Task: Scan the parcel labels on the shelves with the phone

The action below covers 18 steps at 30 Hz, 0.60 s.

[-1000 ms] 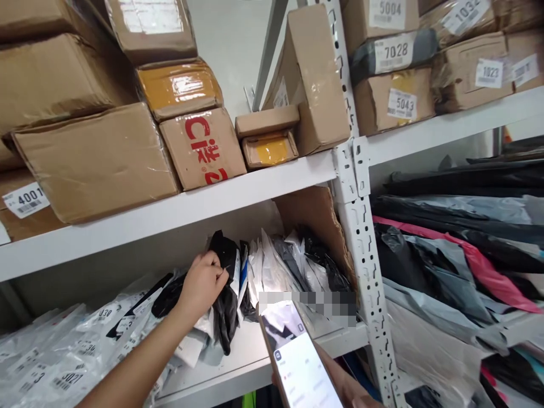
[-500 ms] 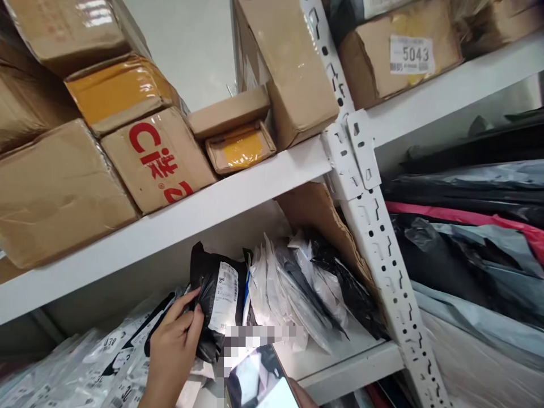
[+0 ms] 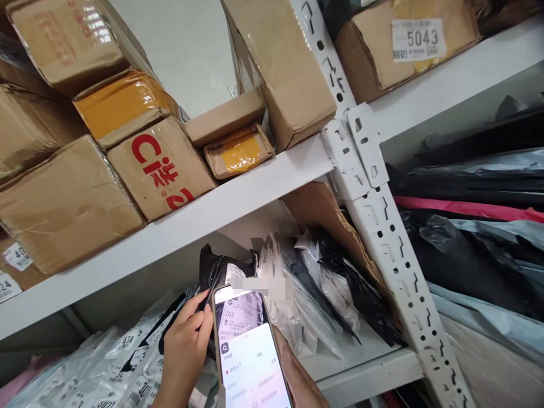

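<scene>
We are at the scanning step: our left hand (image 3: 185, 345) grips the black bag (image 3: 215, 272) by its left edge, fingers curled closed on it, and holds it upright at the front of the lower shelf (image 3: 361, 368), just left of a row of white and black bags (image 3: 306, 294). Our right hand (image 3: 297, 379) holds the phone (image 3: 249, 351) from below, fingers wrapped on its right edge, screen toward us and directly in front of the bag. The screen shows a label in its upper part.

In our judgement the next move calls for keeping the bag label flat and steady behind the phone camera, with the left thumb kept off the label.

Limits of view: the phone covers most of the bag and its label; part of that area is blurred out. The right hand is cut off at the lower edge. Screen text is too small to read. Boxes (image 3: 161, 170) on the upper shelf (image 3: 255, 187) carry labels, of which only 5043 (image 3: 419, 38) is legible
</scene>
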Available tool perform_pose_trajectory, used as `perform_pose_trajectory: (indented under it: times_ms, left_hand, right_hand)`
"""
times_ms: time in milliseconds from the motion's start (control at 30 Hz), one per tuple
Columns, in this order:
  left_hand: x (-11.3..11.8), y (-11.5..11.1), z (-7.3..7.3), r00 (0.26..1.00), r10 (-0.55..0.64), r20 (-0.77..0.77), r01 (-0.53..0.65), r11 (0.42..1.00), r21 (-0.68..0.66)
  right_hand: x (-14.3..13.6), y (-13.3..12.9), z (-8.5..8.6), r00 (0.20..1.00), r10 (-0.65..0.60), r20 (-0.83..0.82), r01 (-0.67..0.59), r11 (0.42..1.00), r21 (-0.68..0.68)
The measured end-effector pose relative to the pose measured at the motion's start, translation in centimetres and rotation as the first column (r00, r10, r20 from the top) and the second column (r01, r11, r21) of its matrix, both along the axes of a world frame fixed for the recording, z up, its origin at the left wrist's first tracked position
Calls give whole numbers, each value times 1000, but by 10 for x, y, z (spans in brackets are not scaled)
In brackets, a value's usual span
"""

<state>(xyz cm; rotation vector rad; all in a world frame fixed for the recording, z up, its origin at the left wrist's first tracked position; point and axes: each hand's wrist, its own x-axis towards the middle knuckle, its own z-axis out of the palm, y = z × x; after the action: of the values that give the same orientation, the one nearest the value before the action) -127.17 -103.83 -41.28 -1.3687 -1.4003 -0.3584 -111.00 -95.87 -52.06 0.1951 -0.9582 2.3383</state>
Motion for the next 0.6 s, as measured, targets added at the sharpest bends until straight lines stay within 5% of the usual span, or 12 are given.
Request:
perform_pose_trajectory:
  times_ms: [167, 600]
  left_hand:
    - [4, 2, 2, 999, -12, -43, 13, 1000, 20]
    - [4, 1, 2, 999, -15, -37, 15, 1000, 20]
  right_hand:
    - [0, -2, 3, 999, 35, -17, -38, 985, -168]
    - [7, 0, 13, 999, 34, 37, -25, 971, -238]
